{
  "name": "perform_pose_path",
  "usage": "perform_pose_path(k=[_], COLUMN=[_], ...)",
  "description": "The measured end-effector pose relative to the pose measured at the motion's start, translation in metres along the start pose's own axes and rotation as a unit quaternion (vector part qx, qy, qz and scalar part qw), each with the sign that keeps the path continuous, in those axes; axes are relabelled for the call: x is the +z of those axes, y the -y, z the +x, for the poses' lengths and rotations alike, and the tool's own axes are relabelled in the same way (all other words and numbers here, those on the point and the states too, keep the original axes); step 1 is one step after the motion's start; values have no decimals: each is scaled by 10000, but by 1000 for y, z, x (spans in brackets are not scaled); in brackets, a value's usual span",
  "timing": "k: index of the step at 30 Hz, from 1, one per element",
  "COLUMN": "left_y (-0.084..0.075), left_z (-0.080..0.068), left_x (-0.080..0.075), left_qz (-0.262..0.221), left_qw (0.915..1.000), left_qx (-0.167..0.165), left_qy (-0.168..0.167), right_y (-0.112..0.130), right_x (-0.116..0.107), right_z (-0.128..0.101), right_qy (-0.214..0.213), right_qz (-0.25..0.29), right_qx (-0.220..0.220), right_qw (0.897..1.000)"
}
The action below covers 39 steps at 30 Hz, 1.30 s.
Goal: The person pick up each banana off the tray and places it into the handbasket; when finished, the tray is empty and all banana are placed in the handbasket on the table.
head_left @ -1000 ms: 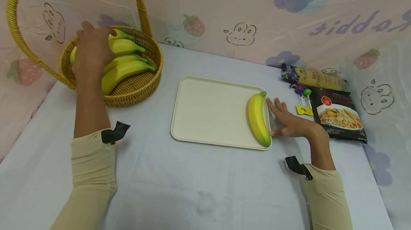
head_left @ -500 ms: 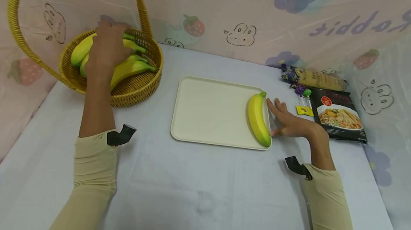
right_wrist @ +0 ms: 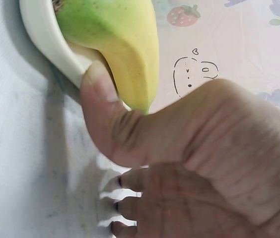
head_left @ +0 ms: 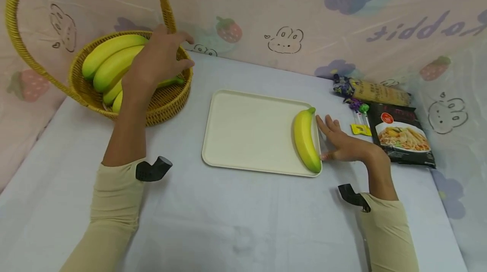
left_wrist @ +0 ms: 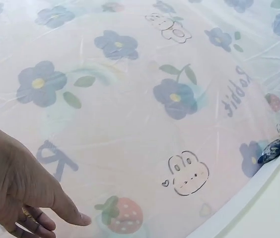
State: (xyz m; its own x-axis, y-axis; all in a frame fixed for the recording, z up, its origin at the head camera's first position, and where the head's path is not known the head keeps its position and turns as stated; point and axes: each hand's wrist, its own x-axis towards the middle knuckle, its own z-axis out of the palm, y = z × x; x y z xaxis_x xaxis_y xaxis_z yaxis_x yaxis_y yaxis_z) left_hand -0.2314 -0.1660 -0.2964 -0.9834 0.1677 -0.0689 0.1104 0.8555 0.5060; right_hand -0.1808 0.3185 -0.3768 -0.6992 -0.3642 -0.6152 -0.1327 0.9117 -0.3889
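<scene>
A single banana (head_left: 305,141) lies along the right edge of the cream tray (head_left: 251,130), which sits mid-surface on the pale tablecloth (head_left: 236,221). The right hand (head_left: 342,145) rests flat just beside that edge, fingers straight and slightly apart, thumb tip touching the tray rim next to the banana's end. The left hand (head_left: 157,63) hovers over the wicker basket (head_left: 163,103) at the far left corner, fingers spread and loosely bent above the bananas (head_left: 110,63) there, gripping nothing. Near the right edge lie a noodle packet (head_left: 403,137), sweets (head_left: 359,113) and a brown packet (head_left: 374,92); their print is unreadable. The backdrop (head_left: 304,10) shows mirrored "Rabbit" lettering.
</scene>
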Motion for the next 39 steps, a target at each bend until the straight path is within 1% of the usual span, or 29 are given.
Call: perform_pose_path(k=[4,9,12,16,19,26,29,31,39], left_y=[-14,-30,-39,-52,-62,-86,-96,-103,-124], left_z=[-4,-5,-3,1,4,6,5,4,3], left_x=[5,15,23,34,43,63,73,81,118], left_qz=[-62,22,126,141,105,168,270,318,270], left_qw=[9996,9983,9968,9945,9933,9902,9872,9840,9647], left_qx=[272,572,779,999,1061,1285,1461,1635,2500], left_qy=[-12,82,139,281,441,515,571,637,782], right_y=[1,2,2,1,1,2,2,1,0], right_x=[0,0,0,0,0,0,0,-1,0], right_z=[1,1,0,-1,-1,0,0,0,-1], right_qy=[-27,-39,-27,-6,7,-12,-17,-18,-39], right_qz=[-19,-12,9,27,21,23,13,10,42], right_qx=[12,3,-2,-8,13,-29,-19,-5,-52], right_qw=[10000,10000,10000,10000,10000,10000,10000,10000,10000])
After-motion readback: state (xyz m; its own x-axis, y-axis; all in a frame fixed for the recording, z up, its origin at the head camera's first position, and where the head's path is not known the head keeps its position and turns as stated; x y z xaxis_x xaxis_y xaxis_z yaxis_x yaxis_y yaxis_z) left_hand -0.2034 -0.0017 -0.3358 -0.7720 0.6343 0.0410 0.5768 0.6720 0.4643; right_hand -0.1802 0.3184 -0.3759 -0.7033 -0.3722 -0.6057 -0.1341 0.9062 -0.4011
